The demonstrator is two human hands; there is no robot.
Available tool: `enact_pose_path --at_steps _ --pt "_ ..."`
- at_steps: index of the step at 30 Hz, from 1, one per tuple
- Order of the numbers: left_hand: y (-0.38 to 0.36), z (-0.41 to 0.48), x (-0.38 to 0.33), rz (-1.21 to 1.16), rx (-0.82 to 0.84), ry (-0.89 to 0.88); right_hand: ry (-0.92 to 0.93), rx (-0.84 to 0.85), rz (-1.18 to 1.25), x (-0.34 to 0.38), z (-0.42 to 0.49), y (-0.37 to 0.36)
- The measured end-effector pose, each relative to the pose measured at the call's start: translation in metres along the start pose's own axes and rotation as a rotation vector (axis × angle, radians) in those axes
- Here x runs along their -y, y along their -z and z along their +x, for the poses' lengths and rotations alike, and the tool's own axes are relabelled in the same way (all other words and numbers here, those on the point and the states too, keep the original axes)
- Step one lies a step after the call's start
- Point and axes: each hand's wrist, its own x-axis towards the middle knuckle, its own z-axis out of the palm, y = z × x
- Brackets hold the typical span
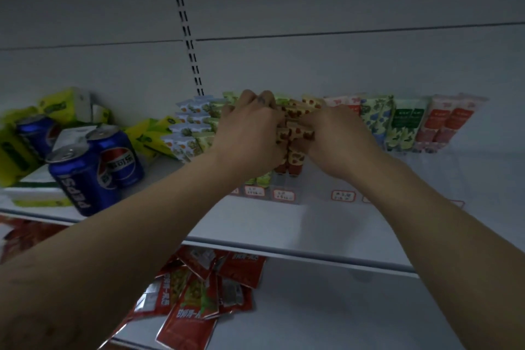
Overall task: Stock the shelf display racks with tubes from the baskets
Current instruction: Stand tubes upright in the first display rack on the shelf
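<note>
The left grip [250, 131] is curled over the top of a stack of orange-spotted tubes [295, 133]. The right grip [332, 136] clasps the same tubes from the other side. The tubes sit between the two grips, in a clear display rack [281, 183] on the white shelf [270, 224].

Just left of the left grip stand blue-and-green tubes [190, 128]. Farther left are blue soda cans [85, 173] and yellow packs [147, 136]. Right of the right grip stand more tubes [406, 122] in green, white and red. Below both grips, red packets [199, 293] lie on the lower shelf [341, 307].
</note>
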Motion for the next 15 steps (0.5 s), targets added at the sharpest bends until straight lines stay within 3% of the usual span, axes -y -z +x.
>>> enact_pose_path --at_steps 10,15 --pt "0.012 0.005 -0.016 0.035 0.084 0.171 0.003 -0.092 -0.018 0.004 -0.003 -0.005" --pt "0.022 0.022 -0.021 0.123 0.19 0.202 -0.012 -0.051 -0.066 -0.005 0.001 -0.02"
